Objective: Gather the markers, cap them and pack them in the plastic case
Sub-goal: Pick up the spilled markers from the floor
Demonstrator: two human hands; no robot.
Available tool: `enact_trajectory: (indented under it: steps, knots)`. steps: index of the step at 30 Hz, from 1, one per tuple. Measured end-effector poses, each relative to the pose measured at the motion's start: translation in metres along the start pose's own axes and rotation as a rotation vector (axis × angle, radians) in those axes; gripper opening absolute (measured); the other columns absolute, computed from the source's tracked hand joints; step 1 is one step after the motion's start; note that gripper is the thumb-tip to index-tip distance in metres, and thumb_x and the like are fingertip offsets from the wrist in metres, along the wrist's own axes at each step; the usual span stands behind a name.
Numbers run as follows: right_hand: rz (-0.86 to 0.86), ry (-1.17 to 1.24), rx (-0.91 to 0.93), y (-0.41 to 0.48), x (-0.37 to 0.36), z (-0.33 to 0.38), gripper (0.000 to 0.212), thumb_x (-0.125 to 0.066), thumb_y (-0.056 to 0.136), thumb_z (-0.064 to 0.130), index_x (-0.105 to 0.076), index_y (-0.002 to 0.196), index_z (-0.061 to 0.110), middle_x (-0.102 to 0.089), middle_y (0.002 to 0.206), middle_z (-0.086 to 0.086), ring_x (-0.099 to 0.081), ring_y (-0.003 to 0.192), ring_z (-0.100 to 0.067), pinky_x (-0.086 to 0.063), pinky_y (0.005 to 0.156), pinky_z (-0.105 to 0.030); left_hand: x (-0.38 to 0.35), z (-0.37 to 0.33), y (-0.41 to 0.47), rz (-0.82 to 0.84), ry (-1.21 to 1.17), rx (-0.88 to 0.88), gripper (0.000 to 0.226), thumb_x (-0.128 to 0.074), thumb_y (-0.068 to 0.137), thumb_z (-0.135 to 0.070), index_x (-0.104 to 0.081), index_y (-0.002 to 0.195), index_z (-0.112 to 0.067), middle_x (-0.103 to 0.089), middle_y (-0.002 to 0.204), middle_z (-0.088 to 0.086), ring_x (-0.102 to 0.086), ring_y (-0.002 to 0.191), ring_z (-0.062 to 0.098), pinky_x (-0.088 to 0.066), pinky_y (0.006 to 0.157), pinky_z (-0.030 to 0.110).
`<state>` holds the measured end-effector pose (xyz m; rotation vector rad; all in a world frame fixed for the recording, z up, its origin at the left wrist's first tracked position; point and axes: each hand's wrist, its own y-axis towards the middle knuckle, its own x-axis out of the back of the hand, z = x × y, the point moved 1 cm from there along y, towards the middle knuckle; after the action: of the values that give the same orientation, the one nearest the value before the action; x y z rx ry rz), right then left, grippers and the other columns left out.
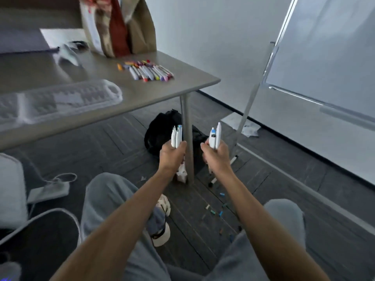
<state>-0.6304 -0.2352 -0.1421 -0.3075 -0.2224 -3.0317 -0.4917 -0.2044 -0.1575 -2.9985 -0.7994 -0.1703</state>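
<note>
Up on the gray table (142, 94), the clear plastic case (60, 100) lies long-ways, up and to the left of both hands, nearer the left hand (172, 157), which grips white markers (176, 136) upright like the right hand (216, 157).

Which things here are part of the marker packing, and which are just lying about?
Job: markers in left hand; markers in right hand; markers on table; plastic case; caps on floor.
Lying about: black bag; paper bag; whiteboard; cap hat.
</note>
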Motion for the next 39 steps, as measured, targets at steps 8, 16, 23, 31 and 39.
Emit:
enact_trajectory:
  steps: [8, 16, 23, 31, 39]
  knots:
    - [0.191, 0.088, 0.405, -0.045, -0.089, 0.108, 0.023, -0.061, 0.09, 0.01, -0.048, 0.071, 0.013, -0.044, 0.057, 0.004, -0.041, 0.05, -0.008, -0.036, 0.05, -0.021, 0.123, -0.061, -0.044, -0.201, -0.012, -0.35, 0.029, -0.057, 0.085, -0.018, -0.04, 0.063, -0.011, -0.043, 0.056, 0.0, -0.041, 0.055, 0.014, -0.037, 0.052, 0.034]
    - [0.426, 0.216, 0.582, -0.074, -0.188, 0.188, 0.032, -0.058, 0.091, 0.002, -0.042, 0.07, 0.02, -0.04, 0.056, 0.012, -0.037, 0.05, -0.005, -0.032, 0.051, -0.017, 0.249, -0.11, -0.067, -0.486, -0.072, -0.502, 0.031, -0.057, 0.09, -0.018, -0.042, 0.07, 0.001, -0.044, 0.059, 0.008, -0.04, 0.055, 0.017, -0.035, 0.049, 0.032]
    - [0.682, 0.272, 0.669, -0.115, -0.309, 0.246, 0.02, -0.058, 0.093, 0.008, -0.052, 0.075, 0.001, -0.049, 0.058, -0.005, -0.046, 0.052, -0.013, -0.04, 0.05, -0.028, 0.359, -0.116, -0.093, -0.721, -0.017, -0.523, 0.03, -0.059, 0.088, -0.024, -0.045, 0.073, -0.002, -0.045, 0.061, 0.012, -0.041, 0.056, 0.018, -0.037, 0.051, 0.041]
    - [0.904, 0.33, 0.633, -0.19, -0.425, 0.289, 0.024, -0.057, 0.093, 0.013, -0.048, 0.071, 0.009, -0.046, 0.057, 0.004, -0.044, 0.051, -0.008, -0.038, 0.049, -0.023, 0.483, -0.121, -0.128, -1.002, -0.022, -0.406, 0.027, -0.055, 0.094, -0.019, -0.05, 0.074, -0.002, -0.049, 0.058, 0.007, -0.041, 0.045, 0.008, -0.035, 0.044, 0.019]
    - [1.01, 0.285, 0.489, -0.219, -0.513, 0.312, 0.021, -0.053, 0.084, 0.009, -0.045, 0.067, 0.017, -0.045, 0.057, -0.002, -0.045, 0.05, -0.015, -0.041, 0.047, -0.029, 0.575, -0.112, -0.123, -1.058, -0.04, -0.245, 0.022, -0.061, 0.09, -0.022, -0.058, 0.084, -0.001, -0.057, 0.058, 0.004, -0.052, 0.048, 0.015, -0.039, 0.045, 0.025]
